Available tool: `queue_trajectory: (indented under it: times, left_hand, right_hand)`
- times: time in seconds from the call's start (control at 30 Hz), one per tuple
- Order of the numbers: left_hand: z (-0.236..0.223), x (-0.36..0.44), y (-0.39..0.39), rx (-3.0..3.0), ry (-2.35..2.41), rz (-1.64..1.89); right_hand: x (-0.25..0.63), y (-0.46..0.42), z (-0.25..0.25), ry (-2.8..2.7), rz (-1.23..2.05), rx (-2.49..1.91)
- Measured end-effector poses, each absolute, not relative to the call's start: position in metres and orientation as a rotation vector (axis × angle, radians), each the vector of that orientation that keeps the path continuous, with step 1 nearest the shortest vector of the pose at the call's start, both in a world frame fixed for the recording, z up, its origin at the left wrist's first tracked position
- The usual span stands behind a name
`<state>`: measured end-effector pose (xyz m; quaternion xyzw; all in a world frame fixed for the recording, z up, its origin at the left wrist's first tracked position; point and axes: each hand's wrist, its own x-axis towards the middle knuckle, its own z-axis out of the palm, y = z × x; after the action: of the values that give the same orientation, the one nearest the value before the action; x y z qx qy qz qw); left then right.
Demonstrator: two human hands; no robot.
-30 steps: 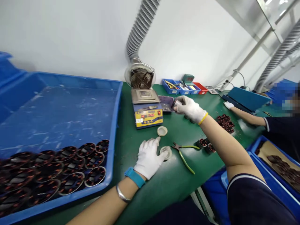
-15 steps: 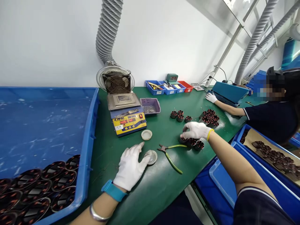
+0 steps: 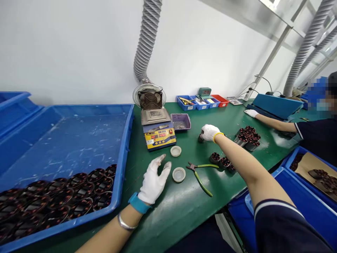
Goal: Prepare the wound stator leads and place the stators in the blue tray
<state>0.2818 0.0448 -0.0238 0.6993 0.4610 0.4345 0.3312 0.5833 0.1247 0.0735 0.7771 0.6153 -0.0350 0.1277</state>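
My gloved left hand (image 3: 154, 181) hovers over the green table with thumb and fingers apart and nothing between them. Close to it are two small round dishes, one (image 3: 179, 174) by the thumb and another (image 3: 176, 151) farther back. My gloved right hand (image 3: 210, 133) reaches across the table, its fingers closed around a small copper-wound motor stator (image 3: 200, 138); the hand hides most of that back group. Nearer me, a short row of similar stators (image 3: 215, 157) stands partly behind my forearm. Green-handled cutting pliers (image 3: 199, 175) lie spread between the dishes and this row.
A yellow-and-blue soldering pot unit (image 3: 160, 137) stands behind a fan. Beside it sits a purple tray (image 3: 181, 122). A large blue bin (image 3: 123, 158) with many stators is at left. More stators (image 3: 249, 136) cluster at right, near a co-worker's gloved hand (image 3: 251, 112).
My right hand has moved from the near row of stators to the group farther back. My left hand has drawn away from the near dish. The view has swung left.
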Motion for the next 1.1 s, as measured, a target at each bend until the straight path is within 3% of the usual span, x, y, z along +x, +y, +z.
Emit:
queue_trajectory:
  times: [0.3,0.5,0.8,0.93,1.1]
  left_hand:
    - [-0.017,0.280,0.041,1.589,1.129,1.239]
    - [0.016,0.268,0.029,1.389,1.054,1.288]
    - [0.045,0.280,0.000,0.677,0.868,0.955]
    - [0.049,0.275,-0.001,0.468,0.960,1.105]
    - [0.048,0.256,0.000,0.560,1.031,1.144]
  right_hand:
    - [0.562,0.106,0.065,1.842,-0.360,2.178]
    - [0.547,0.098,0.087,1.834,-0.444,2.215]
    - [0.428,0.006,0.119,2.454,-0.633,2.129]
    - [0.407,-0.027,0.109,2.588,-0.582,2.211]
    - [0.422,-0.031,0.118,2.611,-1.009,2.181]
